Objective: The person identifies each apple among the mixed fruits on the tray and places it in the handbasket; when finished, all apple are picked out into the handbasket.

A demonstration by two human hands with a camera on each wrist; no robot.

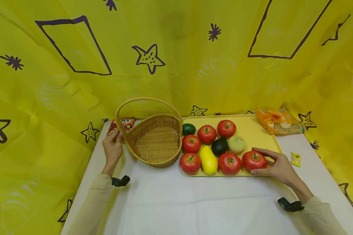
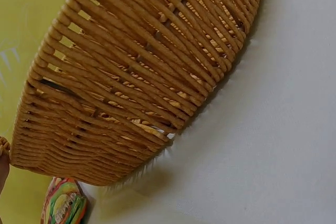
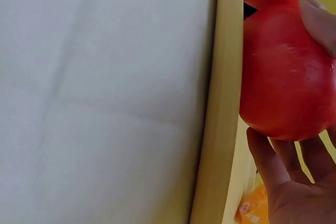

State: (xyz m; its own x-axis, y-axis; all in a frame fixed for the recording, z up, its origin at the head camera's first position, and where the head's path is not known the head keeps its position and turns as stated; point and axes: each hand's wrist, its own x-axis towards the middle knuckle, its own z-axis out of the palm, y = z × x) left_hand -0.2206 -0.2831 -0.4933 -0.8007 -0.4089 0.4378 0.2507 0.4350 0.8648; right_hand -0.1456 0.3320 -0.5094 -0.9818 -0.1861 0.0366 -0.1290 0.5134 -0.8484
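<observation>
My left hand grips a wicker basket on its left side, where the arched handle joins the rim. The basket is tilted, its bare inside facing me. The left wrist view shows its woven outer wall close over the white table. On the right, my right hand holds a red apple, thumb on the near side and fingers around the far side. That apple is at the near edge of a yellow tray, close beside another red apple.
Several more apples, a yellow oblong fruit, a pale round one and dark green ones crowd the tray's left part. An orange packet overlaps its back right corner. A small yellow sachet lies right; a red packet sits behind the basket.
</observation>
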